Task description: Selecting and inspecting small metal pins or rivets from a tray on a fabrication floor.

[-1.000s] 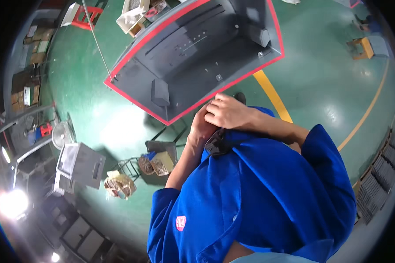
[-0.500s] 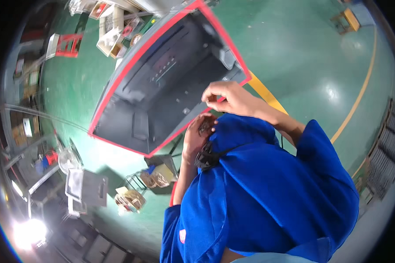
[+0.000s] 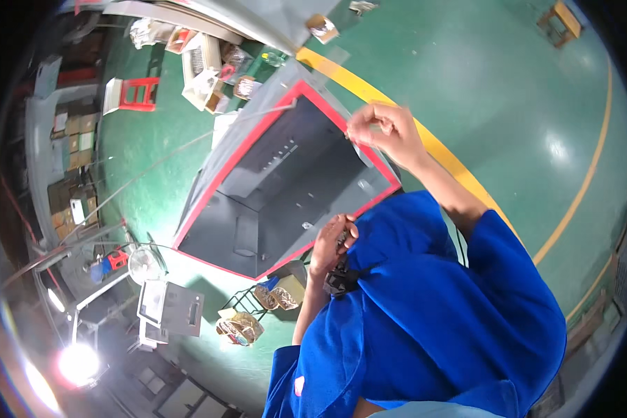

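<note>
A large grey cabinet shell [image 3: 279,202] lies with its open side toward me, edged by a red rim [image 3: 219,182]. My right hand [image 3: 390,136] is raised at the rim's far right side, thumb and fingertips pinched together; what they hold, if anything, is too small and blurred to name. Lower down, by the rim's near edge, my left hand [image 3: 332,245] is held palm up with curled fingers. Small dark pieces [image 3: 342,240] show in its palm, their kind unclear. Inside the cabinet there is a row of small slots and a few bright fittings.
A red stool [image 3: 141,94] and boxes of parts [image 3: 200,70] stand on the green floor at far left. Small bins [image 3: 240,326] on a stand, a fan [image 3: 146,265] and a bright lamp [image 3: 79,364] are at near left. A yellow line [image 3: 439,150] passes to the right.
My right hand has moved up and right, from the near rim to the far right side. The left stays curled by the near edge. The view has shifted, so the cabinet appears lower.
</note>
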Tool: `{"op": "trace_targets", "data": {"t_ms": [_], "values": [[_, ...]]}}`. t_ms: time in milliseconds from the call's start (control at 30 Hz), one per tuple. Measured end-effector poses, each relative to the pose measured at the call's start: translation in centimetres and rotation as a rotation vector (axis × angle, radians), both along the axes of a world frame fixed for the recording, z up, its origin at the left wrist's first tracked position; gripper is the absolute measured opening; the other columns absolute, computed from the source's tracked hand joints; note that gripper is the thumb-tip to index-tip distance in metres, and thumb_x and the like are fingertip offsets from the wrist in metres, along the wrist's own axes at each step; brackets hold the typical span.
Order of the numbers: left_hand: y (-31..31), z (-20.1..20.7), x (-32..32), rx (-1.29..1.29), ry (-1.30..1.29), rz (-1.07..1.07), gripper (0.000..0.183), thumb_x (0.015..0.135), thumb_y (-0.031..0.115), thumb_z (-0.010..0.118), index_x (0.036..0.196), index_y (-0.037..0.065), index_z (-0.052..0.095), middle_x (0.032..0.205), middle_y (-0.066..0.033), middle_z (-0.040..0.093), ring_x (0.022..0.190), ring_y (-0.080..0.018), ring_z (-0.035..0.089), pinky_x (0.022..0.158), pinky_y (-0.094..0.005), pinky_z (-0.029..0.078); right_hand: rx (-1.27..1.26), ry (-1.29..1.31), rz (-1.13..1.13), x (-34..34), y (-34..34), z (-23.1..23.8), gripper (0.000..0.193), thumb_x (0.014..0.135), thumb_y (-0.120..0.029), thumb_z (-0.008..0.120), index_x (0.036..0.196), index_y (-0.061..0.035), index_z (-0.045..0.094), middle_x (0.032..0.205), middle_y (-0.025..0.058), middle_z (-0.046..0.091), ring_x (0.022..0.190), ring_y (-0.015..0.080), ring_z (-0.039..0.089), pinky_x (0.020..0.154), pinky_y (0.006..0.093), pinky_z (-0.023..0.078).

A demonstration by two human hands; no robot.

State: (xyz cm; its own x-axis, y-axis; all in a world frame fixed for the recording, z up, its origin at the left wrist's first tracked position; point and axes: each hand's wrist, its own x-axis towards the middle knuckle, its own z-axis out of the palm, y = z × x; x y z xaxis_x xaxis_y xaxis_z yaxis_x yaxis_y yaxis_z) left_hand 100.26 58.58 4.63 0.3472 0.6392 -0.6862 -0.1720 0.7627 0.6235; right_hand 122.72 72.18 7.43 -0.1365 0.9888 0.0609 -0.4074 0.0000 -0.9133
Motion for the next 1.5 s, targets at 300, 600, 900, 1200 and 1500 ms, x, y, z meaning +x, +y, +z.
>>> {"op": "trace_targets", "data": {"t_ms": [300, 600, 900, 1200, 1500], "values": [[-1.7, -1.6, 2.8, 0.319, -0.030, 0.110, 0.027, 0.097, 0.021, 0.038, 0.116, 0.003, 0.047, 0.103, -0.0063, 0.056, 0.093, -0.0144, 0.055, 0.078, -0.0264, 0.046, 0.736, -0.610, 0.636, -3.3, -6.3, -3.2, 0.013, 0.073, -0.018, 0.064, 0.081, -0.0079, 0.062, 0.078, 0.0042, 0.060, 0.082, 0.0243, 0.058, 0.084, 0.0386, 0.042], [-6.3, -5.0, 3.4, -0.319, -0.917, 0.633, 0.031, 0.097, 0.031, 0.037, 0.102, 0.006, 0.056, 0.097, -0.0085, 0.060, 0.093, -0.0221, 0.058, 0.084, -0.0379, 0.048, 1.117, -0.813, 0.771, -4.7, -10.4, -2.1, 0.008, 0.071, -0.013, 0.058, 0.077, -0.0071, 0.058, 0.087, 0.0064, 0.059, 0.088, 0.0217, 0.055, 0.080, 0.0349, 0.044], [-8.9, -8.1, 1.0, -0.222, -0.900, 0.589, 0.029, 0.096, 0.025, 0.037, 0.104, 0.004, 0.055, 0.102, -0.0116, 0.060, 0.097, -0.0224, 0.057, 0.090, -0.0362, 0.044, 1.240, -0.991, 0.696, -7.8, -14.6, -4.0, 0.008, 0.073, -0.011, 0.052, 0.074, -0.0040, 0.056, 0.087, 0.0098, 0.057, 0.088, 0.0249, 0.056, 0.081, 0.0360, 0.047], [-11.5, -6.7, -5.1, -0.148, -0.834, 0.469, 0.030, 0.095, 0.027, 0.039, 0.105, 0.003, 0.055, 0.103, -0.0098, 0.060, 0.097, -0.0205, 0.057, 0.088, -0.0357, 0.046, 1.170, -1.020, 0.612, -13.2, -18.7, -2.4, 0.013, 0.074, -0.014, 0.053, 0.070, -0.0023, 0.056, 0.089, 0.0109, 0.058, 0.084, 0.0254, 0.058, 0.074, 0.0363, 0.049], [-11.6, -8.2, -12.2, -0.165, -0.814, 0.323, 0.028, 0.095, 0.022, 0.036, 0.111, 0.005, 0.051, 0.108, -0.0080, 0.058, 0.099, -0.0191, 0.057, 0.089, -0.0337, 0.046, 1.149, -1.225, 0.543, -19.3, -20.2, -2.6, 0.014, 0.075, -0.015, 0.052, 0.074, -0.0024, 0.058, 0.088, 0.0109, 0.057, 0.088, 0.0252, 0.057, 0.076, 0.0369, 0.048]]}}
